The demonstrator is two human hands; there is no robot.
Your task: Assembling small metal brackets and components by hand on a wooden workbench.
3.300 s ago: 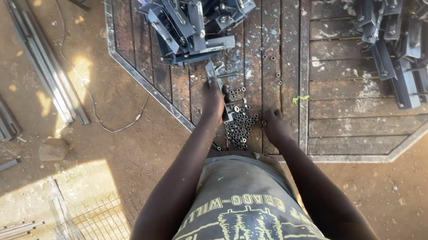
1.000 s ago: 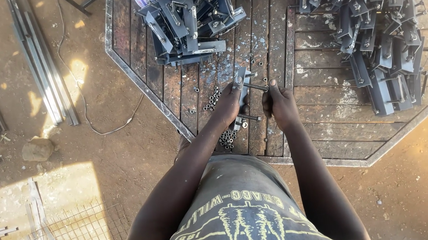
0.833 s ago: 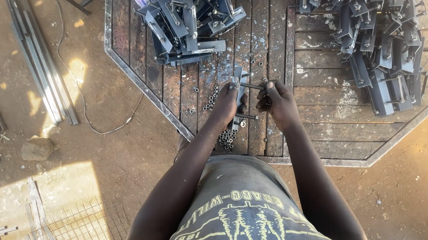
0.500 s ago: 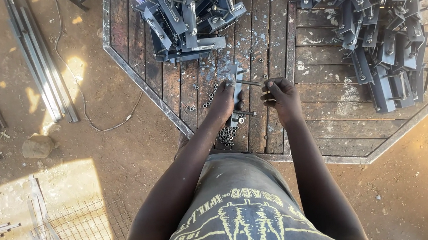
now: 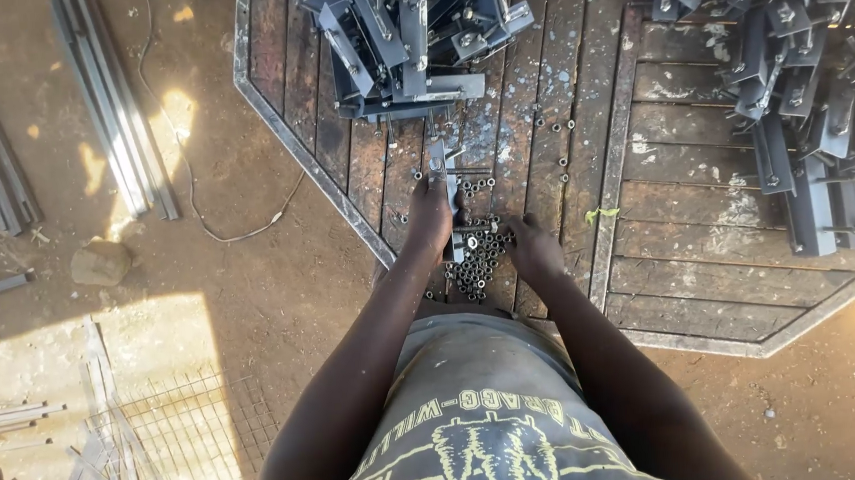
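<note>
My left hand [image 5: 430, 217] grips a grey metal bracket [image 5: 440, 169] that stands upright on the wooden platform [image 5: 691, 282], with a bolt sticking out of its side. My right hand [image 5: 532, 250] rests low beside a pile of small dark nuts [image 5: 479, 256], fingers curled at the pile's edge. Whether it holds a nut is hidden. Loose nuts [image 5: 553, 136] lie scattered on the planks beyond the hands.
A heap of grey metal brackets [image 5: 403, 36] lies ahead on the platform and a bigger heap [image 5: 817, 72] at the right. Steel bars [image 5: 112, 102] lie on the dirt at left, with a stone [image 5: 100, 261], a wire [image 5: 236, 228] and wire mesh [image 5: 191, 442].
My right hand has dropped from beside the bracket down to the nut pile. My left hand still holds the bracket, which stands a little nearer to me.
</note>
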